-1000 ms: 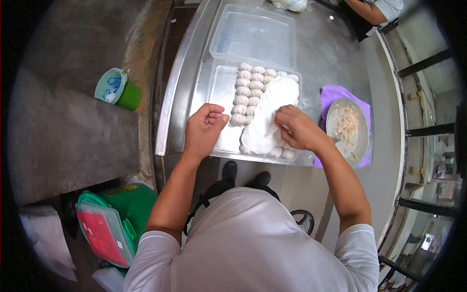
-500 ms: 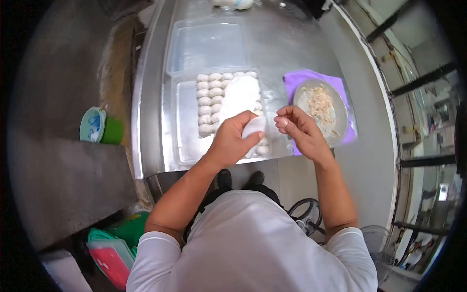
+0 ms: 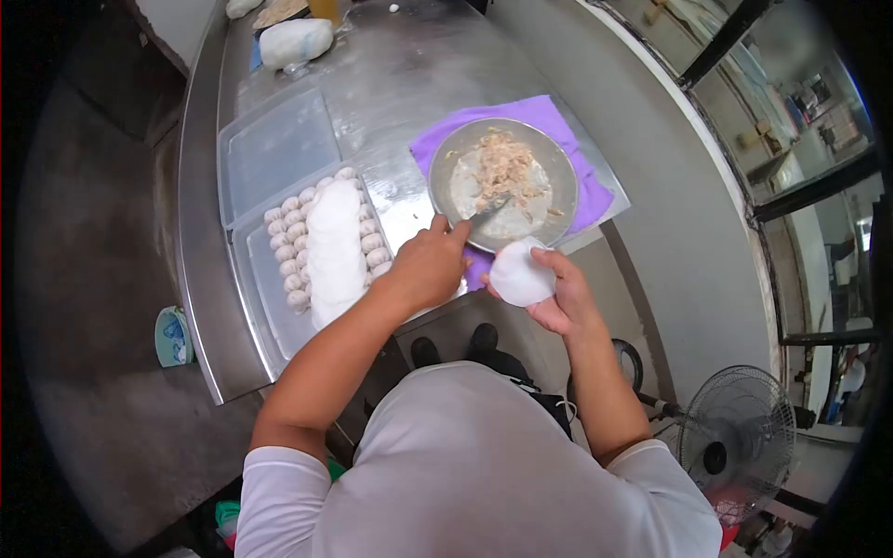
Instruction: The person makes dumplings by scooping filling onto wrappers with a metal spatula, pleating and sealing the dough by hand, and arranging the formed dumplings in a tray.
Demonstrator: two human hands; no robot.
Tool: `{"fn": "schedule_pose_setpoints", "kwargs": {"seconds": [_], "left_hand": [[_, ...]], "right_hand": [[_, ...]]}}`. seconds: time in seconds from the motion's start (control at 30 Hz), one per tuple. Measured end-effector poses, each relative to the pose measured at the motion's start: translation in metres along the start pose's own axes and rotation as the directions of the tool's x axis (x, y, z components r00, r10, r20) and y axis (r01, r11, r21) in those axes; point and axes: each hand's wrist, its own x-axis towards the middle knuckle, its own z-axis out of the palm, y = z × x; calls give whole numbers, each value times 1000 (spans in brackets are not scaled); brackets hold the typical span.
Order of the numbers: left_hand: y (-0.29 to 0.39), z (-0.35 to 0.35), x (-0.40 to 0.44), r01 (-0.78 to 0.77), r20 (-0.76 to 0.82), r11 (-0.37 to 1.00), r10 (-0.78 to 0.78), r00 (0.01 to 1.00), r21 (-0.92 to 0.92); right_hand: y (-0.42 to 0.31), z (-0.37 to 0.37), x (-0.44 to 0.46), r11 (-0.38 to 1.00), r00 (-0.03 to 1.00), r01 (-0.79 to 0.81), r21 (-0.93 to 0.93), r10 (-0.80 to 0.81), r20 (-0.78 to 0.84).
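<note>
My left hand (image 3: 426, 267) is closed around a metal utensil (image 3: 491, 209), whose far end rests in the pale, shredded filling (image 3: 502, 167). The exact shape of the utensil's tip is hidden by the filling. A shallow metal bowl (image 3: 569, 191) holds this filling. Just below the bowl's near rim, my right hand (image 3: 569, 302) supports a round white dumpling wrapper (image 3: 521, 272) on its fingers, with the thumb at its edge. To the left, rows of white filled dumplings (image 3: 296, 232) sit in a clear plastic tray (image 3: 256, 270). A long white strip, apparently overlapping wrappers (image 3: 335, 242), lies across them.
A purple cloth (image 3: 581, 177) lies under the bowl on the steel table (image 3: 400, 74). Beyond the tray is a clear lid (image 3: 279, 139). A white wrapped bundle (image 3: 296, 42) stands farther back. A fan (image 3: 735, 437) is at right, a bin (image 3: 174, 337) at left.
My left hand has moved from the tray to the bowl and taken hold of the utensil. The wrapper has passed from my left hand to my right. The view has turned rightward.
</note>
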Motion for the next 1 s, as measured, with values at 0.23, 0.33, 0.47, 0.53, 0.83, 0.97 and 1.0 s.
{"fn": "schedule_pose_setpoints", "kwargs": {"seconds": [0.23, 0.33, 0.47, 0.53, 0.83, 0.97, 1.0], "left_hand": [[33, -7, 31, 155, 93, 974, -173, 981, 167], [30, -10, 44, 96, 70, 970, -114, 991, 224], [33, -35, 62, 189, 13, 964, -195, 981, 187], [28, -30, 70, 175, -37, 973, -172, 984, 150], [20, 9, 82, 100, -45, 985, -94, 995, 143], [24, -2, 77, 103, -72, 992, -98, 993, 79], [21, -1, 82, 168, -141, 982, -155, 978, 88]], "right_hand": [[-35, -83, -10, 929, 951, 150, -338, -229, -207], [-43, -89, -10, 958, 962, 147, -246, -196, -190], [-53, -92, -9, 964, 963, 155, -218, -197, -186], [-57, -92, -7, 965, 969, 138, -223, -178, -173], [-62, -95, -1, 958, 963, 156, -239, -201, -179], [-65, -99, 0, 961, 965, 166, -221, -204, -164], [-66, -100, -1, 962, 965, 165, -219, -203, -166]]}}
